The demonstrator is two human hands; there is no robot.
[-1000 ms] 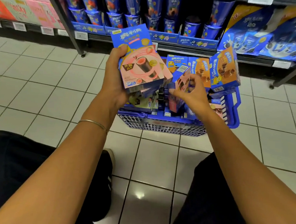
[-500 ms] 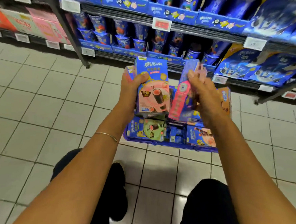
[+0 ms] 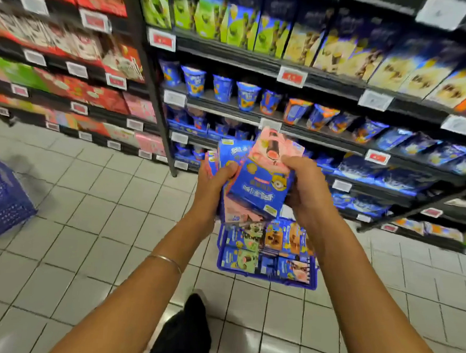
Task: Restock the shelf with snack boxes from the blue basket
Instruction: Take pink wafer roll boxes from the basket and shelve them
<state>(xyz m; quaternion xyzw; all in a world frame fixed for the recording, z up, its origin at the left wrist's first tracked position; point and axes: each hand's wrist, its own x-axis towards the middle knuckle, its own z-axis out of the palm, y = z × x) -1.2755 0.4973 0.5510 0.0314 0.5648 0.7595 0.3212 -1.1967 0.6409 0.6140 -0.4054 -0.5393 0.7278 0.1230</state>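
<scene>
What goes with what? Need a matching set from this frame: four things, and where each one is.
Things:
1. snack boxes
2. blue basket
3. bangle
4. blue cups

Places:
A. around the left wrist
B. standing on a shelf
C. on the floor, below the hands
D. gripped between left hand and right hand

Pairs: 1-D, 2-C, 3-A, 4-B

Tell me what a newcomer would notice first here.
A stack of snack boxes, pink and blue, is gripped mid-frame between the left hand and right hand. Below it on the tiled floor sits the blue basket, more boxes inside; packed shelves fill the background.
</scene>
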